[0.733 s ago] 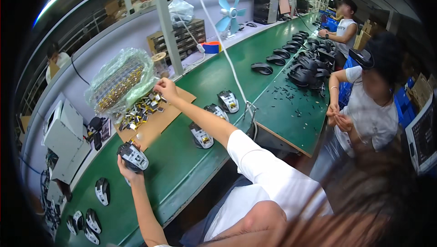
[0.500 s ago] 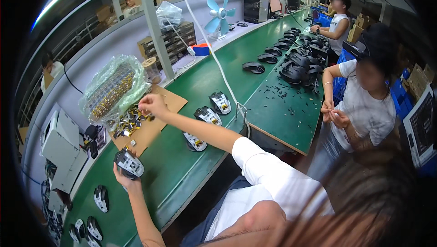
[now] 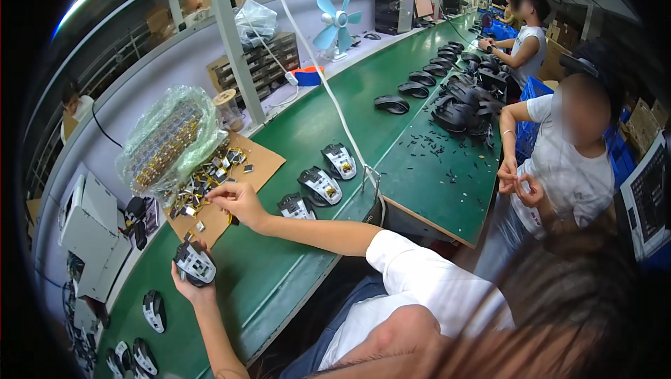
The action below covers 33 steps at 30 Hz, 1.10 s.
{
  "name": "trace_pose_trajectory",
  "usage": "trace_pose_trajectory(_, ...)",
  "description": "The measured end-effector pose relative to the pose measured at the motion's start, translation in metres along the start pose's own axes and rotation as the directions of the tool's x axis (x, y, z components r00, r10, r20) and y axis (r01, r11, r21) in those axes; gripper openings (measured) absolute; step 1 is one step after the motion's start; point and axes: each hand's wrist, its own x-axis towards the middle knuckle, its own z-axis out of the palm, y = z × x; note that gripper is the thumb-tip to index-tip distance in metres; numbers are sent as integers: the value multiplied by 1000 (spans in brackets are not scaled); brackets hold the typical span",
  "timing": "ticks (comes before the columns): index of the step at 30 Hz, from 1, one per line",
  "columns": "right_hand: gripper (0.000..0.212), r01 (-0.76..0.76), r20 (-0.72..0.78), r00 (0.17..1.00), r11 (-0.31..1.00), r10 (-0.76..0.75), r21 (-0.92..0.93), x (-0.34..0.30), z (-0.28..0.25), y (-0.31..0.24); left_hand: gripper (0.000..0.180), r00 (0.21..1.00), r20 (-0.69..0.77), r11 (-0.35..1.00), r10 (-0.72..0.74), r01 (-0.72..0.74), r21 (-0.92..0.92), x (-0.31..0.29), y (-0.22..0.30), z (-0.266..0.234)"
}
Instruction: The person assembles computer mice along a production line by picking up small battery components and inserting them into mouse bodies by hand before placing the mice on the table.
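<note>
My left hand [image 3: 196, 292] is wrapped round an open computer mouse [image 3: 195, 264], its pale inner frame facing up and a dark rim along one side. My right hand [image 3: 241, 206] is over the near part of a cardboard sheet [image 3: 262, 164], thumb and fingertips pinched together. Whatever is between those fingertips is too small to make out. Beside and beyond them lies a loose pile of small silver, black and yellow parts [image 3: 218, 166]. Several more open mice, one of them a grey-white mouse [image 3: 320, 186], lie to the right of my right forearm.
A clear plastic bag [image 3: 171, 138] of similar parts lies behind the pile. Open mice [image 3: 154, 311] lie at the lower left. A white cable [image 3: 328, 85] hangs across the bench. Black mice [image 3: 458, 103] cover the far right bench. A co-worker [image 3: 570, 155] stands at the right.
My right hand has come nearer, from the pile's far side toward its near edge. My left hand and the mouse have shifted slightly nearer. The head view has moved a little.
</note>
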Motion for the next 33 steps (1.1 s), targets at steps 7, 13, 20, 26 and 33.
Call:
trace_pose_trajectory(7, 15, 90, 501, 865, 970, 35, -225, -32, 28, -4, 44, 999, 17, 996, -44, 42, 78, -9, 2, 1)
trace_pose_trajectory(13, 18, 97, 475, 870, 902, 128, -420, -28, 29, -17, 42, 996, 59, 995, -68, 72, -76, -14, -5, 21)
trace_pose_trajectory(20, 15, 353, 589, 808, 812, -15, -464, -49, 41, -10, 44, 1000, 19, 997, 23, -22, -69, -18, -10, 11)
trace_pose_trajectory(26, 18, 464, 653, 755, 755, -64, -463, -53, 38, 0, 42, 998, 58, 999, -29, 31, -37, -11, -16, 1)
trace_pose_trajectory(33, 13, 805, 820, 511, 478, -258, -351, -57, 58, -6, 39, 999, 1, 992, 35, -35, -119, -7, -11, -12)
